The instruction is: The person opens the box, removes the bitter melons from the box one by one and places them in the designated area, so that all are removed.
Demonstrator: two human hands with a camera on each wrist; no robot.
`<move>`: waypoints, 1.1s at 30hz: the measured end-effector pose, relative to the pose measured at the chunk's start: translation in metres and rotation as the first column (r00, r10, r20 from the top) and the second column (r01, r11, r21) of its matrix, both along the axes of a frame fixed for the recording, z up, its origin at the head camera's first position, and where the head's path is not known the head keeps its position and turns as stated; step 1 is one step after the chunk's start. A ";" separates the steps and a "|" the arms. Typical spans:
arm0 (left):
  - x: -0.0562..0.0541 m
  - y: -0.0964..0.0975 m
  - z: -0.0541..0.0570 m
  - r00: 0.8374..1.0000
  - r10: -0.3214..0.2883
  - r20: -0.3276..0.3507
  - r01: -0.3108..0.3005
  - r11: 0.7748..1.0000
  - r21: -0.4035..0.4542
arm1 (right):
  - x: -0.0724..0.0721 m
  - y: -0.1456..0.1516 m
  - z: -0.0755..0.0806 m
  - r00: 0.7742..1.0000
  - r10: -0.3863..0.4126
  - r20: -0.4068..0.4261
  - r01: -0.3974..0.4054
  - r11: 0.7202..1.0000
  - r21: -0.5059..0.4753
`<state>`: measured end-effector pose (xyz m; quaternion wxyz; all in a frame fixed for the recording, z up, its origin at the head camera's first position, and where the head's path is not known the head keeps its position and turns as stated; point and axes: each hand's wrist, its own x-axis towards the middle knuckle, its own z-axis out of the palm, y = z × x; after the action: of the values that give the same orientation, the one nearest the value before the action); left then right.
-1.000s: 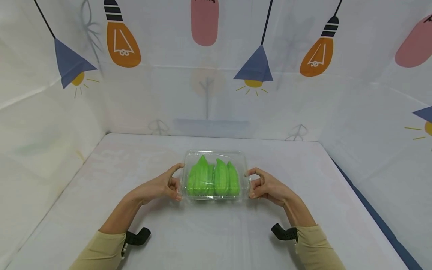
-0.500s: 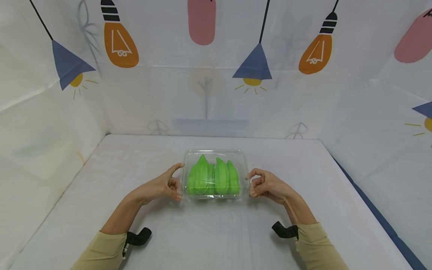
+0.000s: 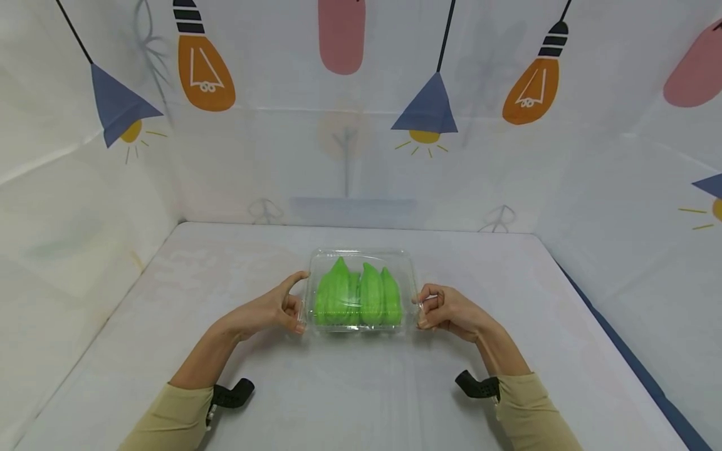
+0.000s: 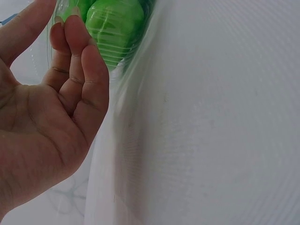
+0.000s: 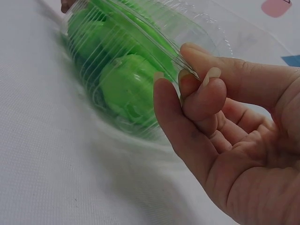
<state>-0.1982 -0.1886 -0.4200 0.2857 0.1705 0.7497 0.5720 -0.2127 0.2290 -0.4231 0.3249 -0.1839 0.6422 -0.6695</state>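
A clear plastic clamshell container [image 3: 389, 255] sits on the white table, its ribbed lower wall showing in both wrist views. Inside lie several bright green, ridged, pointed pieces [image 3: 372, 300], with rounded lobed ends in the right wrist view. At the container's left side, my left hand [image 3: 265, 312] holds it, one digit at the upper edge and curled fingertips [image 4: 77, 33] against the wall. Opposite, my right hand [image 3: 448, 313] pinches the rim [image 5: 176, 58] between thumb and fingers. The container's underside is out of sight.
The white table [image 3: 361, 388] extends round the container. White fabric walls with printed lamps [image 3: 425, 106] and bulbs [image 3: 206, 75] enclose the back and sides. Black wrist mounts [image 3: 234, 394] sit at both beige sleeves [image 3: 169, 416].
My right fingers have drawn slightly inward and to the right at the container's rim. My left hand and the container stay almost where they were; the head view shifts a little.
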 end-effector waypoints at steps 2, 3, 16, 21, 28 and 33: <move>0.000 0.000 0.000 1.000 0.000 0.000 0.000 1.000 0.001 | 0.000 0.000 -0.001 1.000 -0.002 -0.007 0.002 1.000 0.000; 0.000 0.000 0.000 1.000 0.001 0.000 -0.001 1.000 0.003 | 0.000 0.000 -0.001 1.000 -0.004 -0.008 0.004 1.000 0.000; -0.002 0.002 -0.001 1.000 0.010 0.021 -0.010 1.000 0.022 | -0.001 0.000 -0.003 0.999 -0.052 -0.004 0.052 0.998 0.022; -0.002 0.001 -0.002 1.000 0.012 0.021 -0.012 1.000 0.023 | -0.001 0.001 -0.004 0.999 -0.046 -0.005 0.046 0.999 0.019; -0.001 0.001 -0.001 1.000 0.017 0.024 -0.018 1.000 0.024 | -0.002 0.000 -0.006 0.999 -0.046 -0.003 0.046 0.999 0.026; -0.001 0.001 -0.001 0.999 0.019 0.042 -0.020 0.999 0.040 | -0.001 0.000 -0.006 0.998 -0.053 -0.012 0.054 0.997 0.046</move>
<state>-0.1993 -0.1873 -0.4214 0.2920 0.1571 0.7335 0.5934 -0.2142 0.2288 -0.4291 0.3073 -0.1627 0.6640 -0.6619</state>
